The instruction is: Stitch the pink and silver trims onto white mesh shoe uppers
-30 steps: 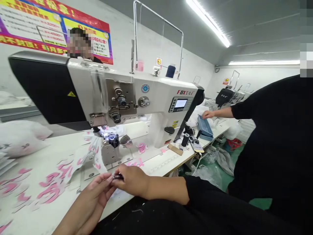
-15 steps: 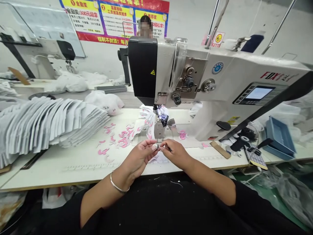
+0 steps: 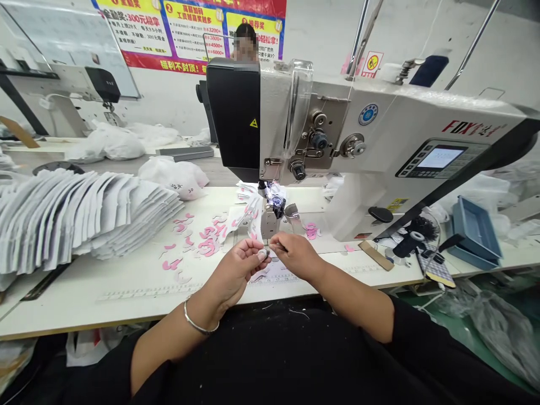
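Note:
My left hand (image 3: pixel 236 273), with a bangle on its wrist, pinches a small silvery bobbin case (image 3: pixel 266 253) between thumb and fingers; much of it is hidden. Close against it, the fingers of my right hand (image 3: pixel 295 256) are pinched together at the bobbin case, and whatever lies in them is too small to make out. Both hands are over the table's front part, just before the sewing machine's post (image 3: pixel 270 225). White pieces with pink patches (image 3: pixel 248 211) hang together at the left of the needle area.
A long stack of white padded pieces (image 3: pixel 93 208) lies left. Pink cut pieces (image 3: pixel 206 242) are scattered beside the machine. The sewing machine head (image 3: pixel 287 124) stands overhead. Right are a brown strip (image 3: pixel 375 256), a black thread spool (image 3: pixel 407 244) and blue trays (image 3: pixel 476 230). A person (image 3: pixel 245 42) is behind.
The whole view has shifted slightly. My right fingers have drawn a little upward and apart from my left fingertips, while the left hand keeps its pinch.

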Motion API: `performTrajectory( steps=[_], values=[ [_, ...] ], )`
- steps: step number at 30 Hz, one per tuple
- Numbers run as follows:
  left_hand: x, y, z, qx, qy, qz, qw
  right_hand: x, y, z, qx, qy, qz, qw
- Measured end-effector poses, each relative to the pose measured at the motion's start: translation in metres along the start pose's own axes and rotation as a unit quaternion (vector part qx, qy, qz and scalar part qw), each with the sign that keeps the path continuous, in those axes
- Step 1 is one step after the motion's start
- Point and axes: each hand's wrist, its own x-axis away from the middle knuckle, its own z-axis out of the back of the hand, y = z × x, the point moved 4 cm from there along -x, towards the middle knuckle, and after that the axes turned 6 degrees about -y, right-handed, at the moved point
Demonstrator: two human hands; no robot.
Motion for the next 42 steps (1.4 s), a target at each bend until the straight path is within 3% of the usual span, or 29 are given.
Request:
performTrajectory(
  steps=[4, 9, 13, 16, 18, 22, 26, 34, 42],
  values=[
    [0.001, 0.005, 0.003, 0.003, -0.009, 0.004, 1.000, 0.005, 0.014, 0.001, -0.082, 0.004, -0.062, 0.995],
    [0.004, 0.011, 0.002, 0.034, -0.031, 0.000, 0.999, 0.017, 0.019, -0.004, -0.188, -0.020, -0.072, 0.979],
    [0.004, 0.015, -0.006, 0.068, -0.061, 0.005, 0.996, 0.023, 0.016, -0.020, -0.371, -0.093, -0.104, 0.918],
    [0.000, 0.019, -0.012, 0.084, -0.083, 0.007, 0.993, 0.024, 0.016, -0.025, -0.422, -0.122, -0.121, 0.890],
    [-0.002, 0.026, -0.014, 0.077, -0.085, 0.000, 0.993, 0.023, 0.019, -0.018, -0.376, -0.123, -0.126, 0.909],
    [-0.007, 0.048, -0.012, 0.044, -0.061, -0.028, 0.997, 0.021, 0.027, 0.022, -0.158, -0.094, -0.104, 0.977],
    [-0.009, 0.069, -0.012, 0.018, -0.051, -0.047, 0.997, 0.017, 0.020, 0.050, -0.007, -0.077, -0.073, 0.994],
    [-0.009, 0.078, -0.016, 0.010, -0.060, -0.038, 0.997, -0.002, -0.023, 0.031, 0.035, -0.162, -0.017, 0.986],
    [-0.010, 0.076, -0.017, 0.008, -0.071, -0.033, 0.997, -0.016, -0.023, 0.015, -0.001, -0.191, 0.022, 0.981]
  ],
)
